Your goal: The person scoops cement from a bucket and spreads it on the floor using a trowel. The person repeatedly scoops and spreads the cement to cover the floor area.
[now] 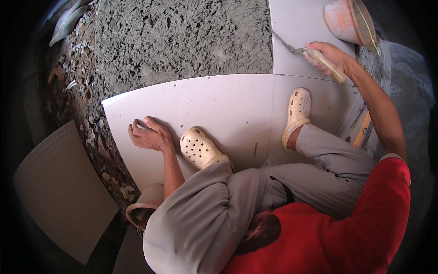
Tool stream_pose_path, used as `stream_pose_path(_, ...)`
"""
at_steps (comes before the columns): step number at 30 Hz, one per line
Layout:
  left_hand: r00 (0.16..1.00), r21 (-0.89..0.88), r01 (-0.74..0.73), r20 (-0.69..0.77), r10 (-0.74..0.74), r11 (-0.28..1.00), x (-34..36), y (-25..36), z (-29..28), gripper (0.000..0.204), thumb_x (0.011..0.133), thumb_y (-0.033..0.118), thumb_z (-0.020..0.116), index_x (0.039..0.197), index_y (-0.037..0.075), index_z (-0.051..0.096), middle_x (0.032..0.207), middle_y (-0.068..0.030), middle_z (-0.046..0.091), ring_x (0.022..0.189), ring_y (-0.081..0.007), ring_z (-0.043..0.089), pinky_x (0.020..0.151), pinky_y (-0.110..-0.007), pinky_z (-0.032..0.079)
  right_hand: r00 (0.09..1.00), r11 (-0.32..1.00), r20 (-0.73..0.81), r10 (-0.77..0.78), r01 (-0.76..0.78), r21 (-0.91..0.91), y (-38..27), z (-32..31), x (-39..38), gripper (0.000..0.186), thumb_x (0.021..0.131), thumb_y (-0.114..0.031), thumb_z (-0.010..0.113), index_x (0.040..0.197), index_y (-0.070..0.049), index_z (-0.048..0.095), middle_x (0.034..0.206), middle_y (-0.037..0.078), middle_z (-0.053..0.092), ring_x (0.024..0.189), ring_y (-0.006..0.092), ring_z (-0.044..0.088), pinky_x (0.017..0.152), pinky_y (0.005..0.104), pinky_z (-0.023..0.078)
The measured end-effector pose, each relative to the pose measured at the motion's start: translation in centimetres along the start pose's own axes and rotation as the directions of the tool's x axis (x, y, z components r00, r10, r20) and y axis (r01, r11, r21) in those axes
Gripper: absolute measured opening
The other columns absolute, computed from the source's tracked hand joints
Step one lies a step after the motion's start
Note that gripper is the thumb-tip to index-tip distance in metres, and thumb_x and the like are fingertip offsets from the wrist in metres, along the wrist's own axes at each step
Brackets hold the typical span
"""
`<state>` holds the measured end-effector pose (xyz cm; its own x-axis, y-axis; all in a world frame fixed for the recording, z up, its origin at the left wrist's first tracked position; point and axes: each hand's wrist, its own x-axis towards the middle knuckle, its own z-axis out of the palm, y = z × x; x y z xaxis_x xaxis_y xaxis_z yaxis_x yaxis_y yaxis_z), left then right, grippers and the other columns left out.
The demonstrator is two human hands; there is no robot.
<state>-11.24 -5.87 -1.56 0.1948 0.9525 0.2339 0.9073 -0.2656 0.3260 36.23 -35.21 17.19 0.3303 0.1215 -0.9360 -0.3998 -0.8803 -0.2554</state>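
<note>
My right hand (329, 55) grips a trowel by its pale wooden handle (335, 72), above a white tile at the upper right. The trowel's blade (286, 44) shows nearly edge-on, grey with mortar, its tip at the border of a wet, rough mortar bed (182, 41). On a large white tile (228, 102) in front of me, my left hand (151, 134) rests with its fingers loosely bent and apart, holding nothing. That tile's far edge meets the mortar.
An orange mortar-stained bucket (342, 23) lies tipped at the upper right. Another bucket (146, 205) is beside my left leg. Rubble (93, 132) runs along the left, with a loose tile (66, 192) beyond it. An orange level-like bar (362, 128) lies at the right. My clogs (198, 148) stand on the tiles.
</note>
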Motion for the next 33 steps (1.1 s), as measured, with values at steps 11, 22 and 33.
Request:
stream_pose_path(11, 1.000, 0.004, 0.021, 0.022, -0.021, 1.000, 0.1, 0.2, 0.0, 0.052, 0.103, 0.044, 0.057, 0.134, 0.003, 0.060, 0.147, -0.0222, 0.049, 0.139, -0.0402, 0.042, 0.115, -0.056, 0.032, 0.965, 0.918, 0.250, -0.078, -0.028, 0.395, 7.0, 4.6, -2.0, 0.040, 0.108, -0.047, 0.048, 0.102, -0.009, 0.058, 0.070, 0.000, 0.056, 0.041, 0.0086, 0.045, 0.034, 0.0263, 0.043)
stream_pose_path(22, 0.999, -0.021, 0.021, 0.038, -0.020, 1.000, 0.1, 0.4, -0.3, 0.052, 0.103, 0.043, 0.057, 0.133, 0.000, 0.060, 0.147, -0.0233, 0.047, 0.139, -0.0403, 0.041, 0.115, -0.057, 0.032, 0.942, 0.677, 0.323, 0.095, -0.299, 0.673, 7.1, 7.8, -1.9, 0.038, 0.105, -0.049, 0.053, 0.105, -0.011, 0.059, 0.074, -0.001, 0.056, 0.047, 0.0078, 0.048, 0.035, 0.0262, 0.043)
stream_pose_path(33, 1.000, -0.001, -0.011, -0.002, 0.011, 1.000, 0.2, -0.2, 0.2, 0.050, 0.101, 0.037, 0.061, 0.134, -0.001, 0.059, 0.146, -0.0243, 0.050, 0.137, -0.0417, 0.044, 0.114, -0.056, 0.034, 0.962, 0.892, 0.158, 0.222, -0.266, 0.367, 5.8, 11.8, -7.6, 0.038, 0.106, -0.049, 0.051, 0.097, -0.012, 0.057, 0.077, -0.001, 0.057, 0.050, 0.0085, 0.050, 0.042, 0.0289, 0.043)
